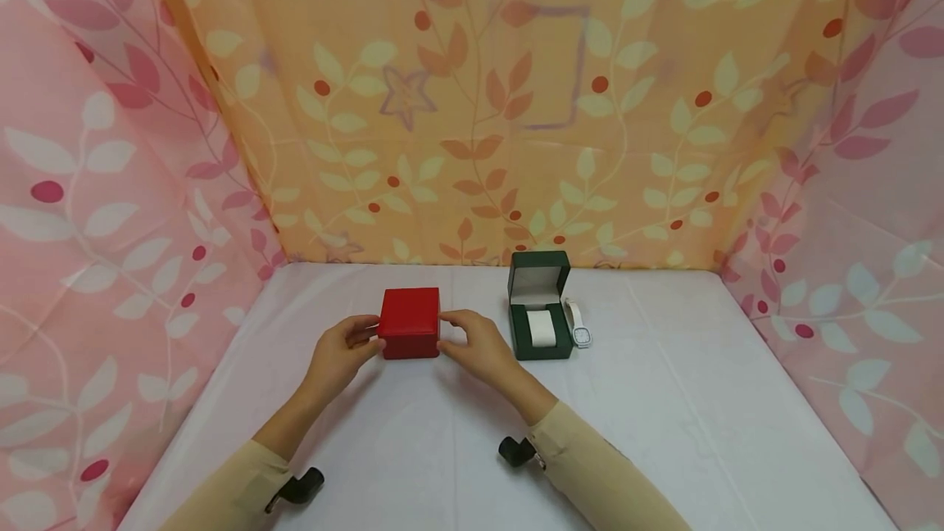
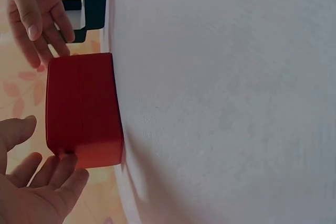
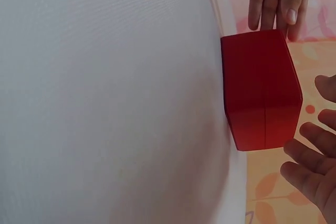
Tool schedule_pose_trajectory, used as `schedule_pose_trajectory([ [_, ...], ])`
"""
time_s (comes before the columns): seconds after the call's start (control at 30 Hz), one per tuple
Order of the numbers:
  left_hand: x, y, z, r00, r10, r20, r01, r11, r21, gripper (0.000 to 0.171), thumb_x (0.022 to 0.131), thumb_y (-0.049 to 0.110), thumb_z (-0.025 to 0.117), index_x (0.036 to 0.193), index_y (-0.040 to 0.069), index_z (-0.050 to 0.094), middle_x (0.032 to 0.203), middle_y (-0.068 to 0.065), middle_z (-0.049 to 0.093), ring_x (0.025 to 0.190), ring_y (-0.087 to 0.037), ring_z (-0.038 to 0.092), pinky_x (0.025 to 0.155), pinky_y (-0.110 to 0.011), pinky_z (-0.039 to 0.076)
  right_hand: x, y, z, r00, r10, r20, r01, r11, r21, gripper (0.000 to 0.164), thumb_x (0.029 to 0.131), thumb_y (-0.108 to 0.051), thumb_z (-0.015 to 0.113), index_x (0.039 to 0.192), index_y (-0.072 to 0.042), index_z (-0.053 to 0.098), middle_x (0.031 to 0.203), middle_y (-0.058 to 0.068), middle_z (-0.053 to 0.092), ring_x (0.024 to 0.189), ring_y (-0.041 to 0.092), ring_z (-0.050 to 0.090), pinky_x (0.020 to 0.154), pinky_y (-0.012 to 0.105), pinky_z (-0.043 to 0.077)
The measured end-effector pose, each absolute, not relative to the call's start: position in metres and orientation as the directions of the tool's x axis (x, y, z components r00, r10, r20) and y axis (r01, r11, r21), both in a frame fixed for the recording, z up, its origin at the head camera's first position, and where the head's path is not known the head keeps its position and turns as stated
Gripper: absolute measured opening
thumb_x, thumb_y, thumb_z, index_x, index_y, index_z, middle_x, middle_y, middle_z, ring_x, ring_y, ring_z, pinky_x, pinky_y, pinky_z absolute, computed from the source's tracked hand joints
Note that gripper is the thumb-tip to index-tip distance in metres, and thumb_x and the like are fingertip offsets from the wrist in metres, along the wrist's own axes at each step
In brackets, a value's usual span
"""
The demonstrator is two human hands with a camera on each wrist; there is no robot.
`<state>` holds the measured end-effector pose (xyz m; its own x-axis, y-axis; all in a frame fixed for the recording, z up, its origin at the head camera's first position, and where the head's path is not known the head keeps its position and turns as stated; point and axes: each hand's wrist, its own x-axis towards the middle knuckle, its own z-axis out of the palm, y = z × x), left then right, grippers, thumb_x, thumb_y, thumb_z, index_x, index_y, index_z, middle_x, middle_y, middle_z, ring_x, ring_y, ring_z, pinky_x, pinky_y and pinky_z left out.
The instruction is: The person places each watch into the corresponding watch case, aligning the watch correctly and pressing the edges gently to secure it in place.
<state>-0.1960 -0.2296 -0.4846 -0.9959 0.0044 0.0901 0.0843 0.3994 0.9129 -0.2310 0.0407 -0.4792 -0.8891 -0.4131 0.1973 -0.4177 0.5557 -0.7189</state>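
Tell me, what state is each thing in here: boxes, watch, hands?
Red box: closed, resting on the white cloth.
Green box: lid open.
White cushion: inside the green box, no watch on it.
Watch: out of its box, lying beside the green one.
Left hand: relaxed, at the red box's left side.
Right hand: relaxed, at its right side.

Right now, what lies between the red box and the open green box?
In the head view, the right hand lies between the red box and the green box, over white cloth.
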Motion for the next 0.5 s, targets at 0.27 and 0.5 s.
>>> schedule_pose_trajectory([
  [0.27,-0.197,-0.225,-0.487,-0.978,-0.007,0.21,0.186,0.435,0.881,0.046,0.093,0.018,0.077,0.135,0.003,0.062,0.136,-0.013,0.065,0.127,-0.031,0.062,0.108,-0.043,0.049,-0.224,0.056,-0.474,-0.851,-0.447,0.275,-0.502,0.54,-0.676,0.049,0.094,-0.022,0.075,0.141,-0.013,0.062,0.139,0.003,0.064,0.13,0.022,0.059,0.109,0.045,0.049],
  [0.5,-0.195,-0.221,-0.481,-0.965,-0.005,0.261,0.233,0.438,0.868,0.045,0.093,0.016,0.077,0.134,0.003,0.063,0.134,-0.013,0.067,0.128,-0.029,0.062,0.109,-0.039,0.047,-0.215,0.07,-0.469,-0.844,-0.462,0.273,-0.513,0.543,-0.665,0.05,0.095,-0.027,0.075,0.142,-0.018,0.061,0.141,-0.002,0.062,0.134,0.017,0.056,0.11,0.043,0.049],
])
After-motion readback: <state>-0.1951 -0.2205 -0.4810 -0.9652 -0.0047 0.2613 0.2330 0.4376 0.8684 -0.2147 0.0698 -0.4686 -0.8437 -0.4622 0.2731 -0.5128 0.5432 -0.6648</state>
